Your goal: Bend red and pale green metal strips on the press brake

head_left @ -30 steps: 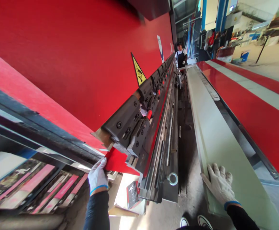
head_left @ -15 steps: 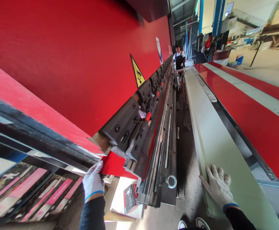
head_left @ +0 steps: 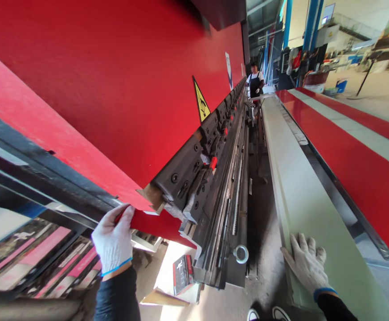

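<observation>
My left hand (head_left: pixel 114 240), in a white glove, grips the near end of a red sheet-metal piece (head_left: pixel 157 224) that sticks out from under the black tooling (head_left: pixel 194 178) of a long red press brake (head_left: pixel 114 89). My right hand (head_left: pixel 306 265), also gloved, lies flat with fingers spread on the near end of a long pale green panel (head_left: pixel 294 178) running alongside the machine. Below the tooling the grey lower beam (head_left: pixel 227 223) carries a lifting ring (head_left: pixel 241 254).
A person in a dark apron (head_left: pixel 256 82) stands at the far end of the machine. A yellow warning triangle (head_left: pixel 201 103) is on the red face. Red and white sheets (head_left: pixel 344 147) lie to the right. My shoes (head_left: pixel 274 314) show at the bottom. A small box (head_left: pixel 181 274) sits below.
My left hand has slid left and slightly up along the red piece, drawing more of it out. My right hand stays on the green panel. The view shifted a little.
</observation>
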Action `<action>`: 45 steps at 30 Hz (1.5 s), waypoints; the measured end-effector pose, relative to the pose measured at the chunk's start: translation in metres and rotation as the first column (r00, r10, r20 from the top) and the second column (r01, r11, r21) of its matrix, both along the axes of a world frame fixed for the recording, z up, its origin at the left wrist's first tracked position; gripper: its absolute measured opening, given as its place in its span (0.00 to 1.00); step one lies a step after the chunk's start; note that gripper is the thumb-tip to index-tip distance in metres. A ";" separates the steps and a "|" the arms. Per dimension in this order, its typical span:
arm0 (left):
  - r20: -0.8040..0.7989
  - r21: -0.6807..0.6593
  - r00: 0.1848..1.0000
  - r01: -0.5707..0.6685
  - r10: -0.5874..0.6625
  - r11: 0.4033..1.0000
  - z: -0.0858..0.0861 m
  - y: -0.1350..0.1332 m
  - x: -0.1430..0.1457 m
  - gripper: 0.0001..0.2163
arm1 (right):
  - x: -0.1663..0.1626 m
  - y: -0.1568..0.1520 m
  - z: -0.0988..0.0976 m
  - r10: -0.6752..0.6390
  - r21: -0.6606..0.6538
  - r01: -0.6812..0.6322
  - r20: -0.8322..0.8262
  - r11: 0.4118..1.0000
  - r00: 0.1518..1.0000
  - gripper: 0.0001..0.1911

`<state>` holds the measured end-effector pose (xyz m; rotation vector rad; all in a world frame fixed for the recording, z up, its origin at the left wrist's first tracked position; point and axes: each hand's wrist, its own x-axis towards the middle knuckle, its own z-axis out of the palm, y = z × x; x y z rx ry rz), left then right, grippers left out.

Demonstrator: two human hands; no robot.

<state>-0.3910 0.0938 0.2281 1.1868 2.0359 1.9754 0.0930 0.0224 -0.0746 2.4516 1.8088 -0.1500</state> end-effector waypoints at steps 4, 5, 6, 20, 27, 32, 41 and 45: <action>-0.108 -0.022 0.991 -0.078 0.076 0.997 -0.007 0.001 0.000 0.21 | 0.000 0.000 0.000 0.005 0.011 -0.005 0.012 1.000 1.000 0.39; -0.138 -0.005 0.986 -0.098 0.096 0.995 -0.008 0.002 0.000 0.20 | 0.000 0.000 0.000 0.005 0.014 -0.005 0.014 1.000 1.000 0.39; -0.172 0.021 0.978 -0.113 0.115 0.993 -0.008 0.003 0.000 0.20 | 0.000 0.000 -0.001 0.003 0.014 -0.003 0.015 1.000 1.000 0.39; -0.184 -0.079 0.977 -0.120 0.104 0.990 -0.026 -0.001 -0.017 0.16 | 0.000 -0.002 -0.003 0.000 0.038 -0.001 0.032 0.999 0.999 0.40; -0.189 -0.051 0.972 -0.149 0.136 0.988 -0.015 0.003 -0.014 0.18 | 0.002 0.003 0.006 -0.003 0.019 0.003 -0.032 1.000 0.999 0.38; -0.128 -0.141 0.981 -0.162 0.144 0.977 -0.035 0.006 -0.024 0.20 | -0.021 0.009 0.026 -0.064 0.118 0.078 -0.114 0.990 0.991 0.36; 0.177 -0.231 0.981 -0.037 0.080 0.972 -0.092 0.006 -0.032 0.21 | -0.103 0.034 0.080 0.303 0.392 0.013 -0.730 0.920 0.613 0.29; 0.196 -0.265 0.980 0.032 0.021 0.964 -0.085 0.000 -0.009 0.19 | -0.141 0.051 0.131 0.232 0.240 0.092 -0.969 0.966 0.087 0.26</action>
